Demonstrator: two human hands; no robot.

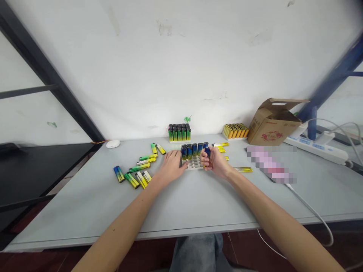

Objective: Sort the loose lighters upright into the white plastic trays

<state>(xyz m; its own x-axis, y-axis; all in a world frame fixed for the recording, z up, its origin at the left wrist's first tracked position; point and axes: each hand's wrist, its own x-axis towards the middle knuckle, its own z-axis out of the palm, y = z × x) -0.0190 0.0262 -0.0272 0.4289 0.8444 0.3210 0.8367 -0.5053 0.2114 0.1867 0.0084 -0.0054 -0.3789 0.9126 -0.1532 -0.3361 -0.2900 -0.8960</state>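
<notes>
A white tray with holes (195, 165) lies in the middle of the table. Blue-and-yellow lighters (194, 149) stand upright in its back part, and several front holes show bare. My left hand (172, 165) is closed about the tray's left end, thumb at the front edge; a dark sliver shows between thumb and fingers, too small to name. Above the tray's right side, my right hand (212, 160) wraps round a blue lighter (207, 152), held upright with its top showing. Its lower part is hidden by my fingers.
Loose lighters (143, 165) lie left of the tray, more (242, 169) to the right. Behind stand a full tray of green lighters (179, 133) and one of orange-yellow lighters (236, 131). A cardboard box (272, 126), power strip (317, 147) and white case (113, 144) are farther out.
</notes>
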